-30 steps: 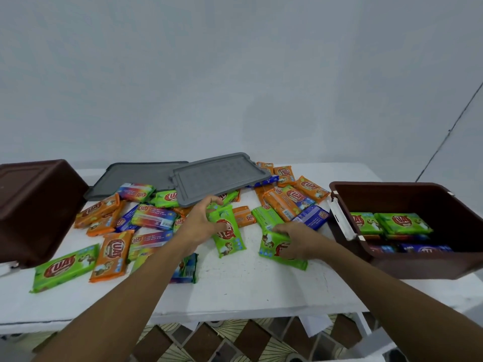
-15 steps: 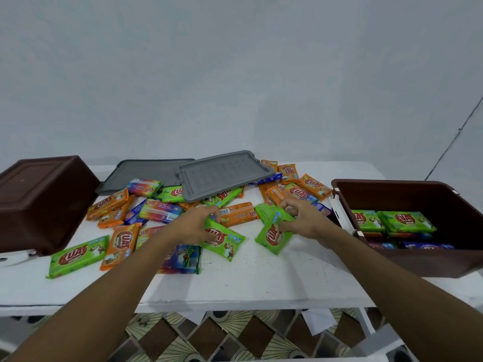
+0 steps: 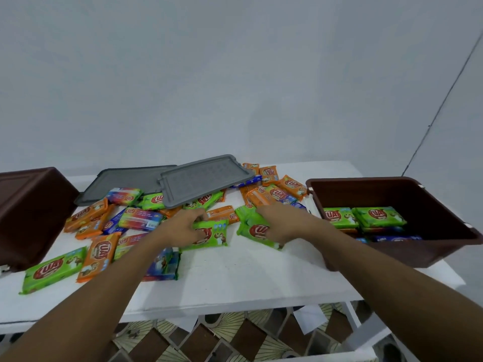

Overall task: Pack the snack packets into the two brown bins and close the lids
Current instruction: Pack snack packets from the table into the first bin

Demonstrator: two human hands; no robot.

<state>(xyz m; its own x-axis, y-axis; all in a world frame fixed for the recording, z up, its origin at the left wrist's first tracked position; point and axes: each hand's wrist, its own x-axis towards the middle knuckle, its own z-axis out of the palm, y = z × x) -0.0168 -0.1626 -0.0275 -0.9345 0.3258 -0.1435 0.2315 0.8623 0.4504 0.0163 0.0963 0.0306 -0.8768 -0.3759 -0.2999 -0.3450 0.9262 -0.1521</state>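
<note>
Drawn in from the table [image 3: 235, 273] edge, left hand [image 3: 188, 227] grips a green packet [image 3: 217, 232], right hand [image 3: 283, 222] a second green packet [image 3: 254, 231]; right bin [image 3: 392, 184] part-filled, left bin [image 3: 28, 205] apparently overturned, pile [image 3: 136, 218] loose, lids [image 3: 206, 180] off.

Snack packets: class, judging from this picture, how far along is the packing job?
Early. Done: a few packets lie in the right bin. In hand: the left hand grips a green packet, the right hand another green packet. Left: many loose packets on the table, the left bin, and both grey lids off.
</note>
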